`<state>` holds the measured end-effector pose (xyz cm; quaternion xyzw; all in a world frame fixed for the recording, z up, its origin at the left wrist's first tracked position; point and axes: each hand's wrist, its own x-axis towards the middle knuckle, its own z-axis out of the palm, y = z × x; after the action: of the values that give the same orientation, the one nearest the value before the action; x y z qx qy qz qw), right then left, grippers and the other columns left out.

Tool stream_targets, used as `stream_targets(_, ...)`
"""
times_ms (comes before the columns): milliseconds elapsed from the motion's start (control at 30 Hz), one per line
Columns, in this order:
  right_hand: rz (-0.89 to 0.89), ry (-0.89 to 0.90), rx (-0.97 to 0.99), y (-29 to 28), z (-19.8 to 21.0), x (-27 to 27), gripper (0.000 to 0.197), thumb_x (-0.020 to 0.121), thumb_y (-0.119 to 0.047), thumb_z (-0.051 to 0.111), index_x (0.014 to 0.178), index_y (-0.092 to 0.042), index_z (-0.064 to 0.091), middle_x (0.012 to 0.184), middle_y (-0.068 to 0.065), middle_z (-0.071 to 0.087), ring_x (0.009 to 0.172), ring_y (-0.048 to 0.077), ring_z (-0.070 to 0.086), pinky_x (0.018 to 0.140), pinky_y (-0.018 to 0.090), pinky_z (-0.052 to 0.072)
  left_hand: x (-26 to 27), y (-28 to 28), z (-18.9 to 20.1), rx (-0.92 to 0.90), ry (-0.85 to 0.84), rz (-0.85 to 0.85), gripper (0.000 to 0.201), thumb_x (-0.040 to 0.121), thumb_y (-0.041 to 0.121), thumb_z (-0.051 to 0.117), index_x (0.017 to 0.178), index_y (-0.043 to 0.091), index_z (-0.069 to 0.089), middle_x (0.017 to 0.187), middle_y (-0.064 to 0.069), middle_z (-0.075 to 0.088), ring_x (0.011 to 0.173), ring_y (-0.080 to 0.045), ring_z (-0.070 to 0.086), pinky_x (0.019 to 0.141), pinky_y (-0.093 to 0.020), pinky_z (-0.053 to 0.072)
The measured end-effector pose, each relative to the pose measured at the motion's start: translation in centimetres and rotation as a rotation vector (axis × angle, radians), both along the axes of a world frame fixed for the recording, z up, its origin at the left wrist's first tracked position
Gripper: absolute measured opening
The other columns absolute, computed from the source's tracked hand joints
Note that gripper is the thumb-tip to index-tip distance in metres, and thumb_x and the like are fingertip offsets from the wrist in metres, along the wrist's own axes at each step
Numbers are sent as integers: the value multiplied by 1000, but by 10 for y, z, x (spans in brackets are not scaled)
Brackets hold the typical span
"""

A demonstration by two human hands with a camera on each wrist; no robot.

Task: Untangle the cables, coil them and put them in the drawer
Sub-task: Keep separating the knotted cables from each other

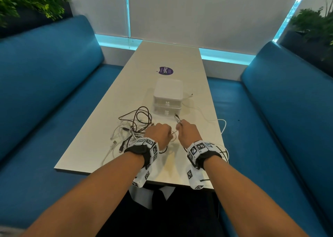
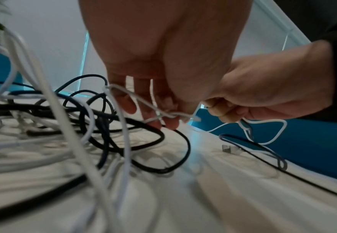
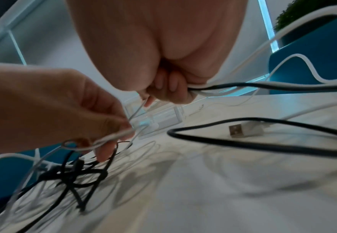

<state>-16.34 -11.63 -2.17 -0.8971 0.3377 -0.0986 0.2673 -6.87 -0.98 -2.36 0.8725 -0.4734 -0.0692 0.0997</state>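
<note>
A tangle of white and dark cables (image 1: 133, 128) lies on the white table (image 1: 167, 60), left of my hands. My left hand (image 1: 159, 133) pinches a thin white cable (image 2: 143, 102) that loops out of the tangle (image 2: 73, 126). My right hand (image 1: 187, 131) grips a bundle of a white and a dark cable (image 3: 223, 89), with plug ends (image 1: 177, 118) sticking up from the fist. A short run of thin white cable (image 1: 174, 132) spans between the two hands. The white two-drawer box (image 1: 167, 99) stands just beyond them, both drawers shut.
A white USB plug (image 3: 245, 130) and a dark cable loop (image 3: 263, 141) lie on the table under my right wrist. More white cable (image 1: 223, 126) trails to the right table edge. A purple sticker (image 1: 166, 70) sits beyond the box. Blue benches (image 1: 45, 85) flank the table.
</note>
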Motion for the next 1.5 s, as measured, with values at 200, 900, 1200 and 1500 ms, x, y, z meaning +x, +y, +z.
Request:
stream_targets(200,-199,36,-24,-24,5,-14,25,98,-10,35,114,-9,55,103,19,62,89,37,62,76,40,52,9,7,-2,203,-265,-80,18,91,12,55,107,19,61,105,-5,64,110,-28,51,94,-41,37)
stream_targets(900,127,-39,77,-8,-3,-1,30,104,-30,32,96,-12,53,93,14,62,84,34,58,77,40,46,0,9,-8,209,-434,-293,21,99,30,52,100,19,71,102,-2,62,99,-25,59,101,-47,30)
stream_targets(1200,208,-126,618,7,14,5,24,99,-29,42,86,-13,55,61,0,48,45,14,40,45,24,35,1,6,-16,240,-279,-277,30,94,5,49,124,9,54,122,-9,53,94,-29,63,78,-36,39)
stream_targets(1500,77,462,-286,-35,-9,-40,24,100,-20,35,118,-9,46,107,15,61,95,36,62,73,39,46,37,16,-12,-49,132,-126,11,99,14,54,94,11,63,93,-7,63,85,-26,61,71,-30,43)
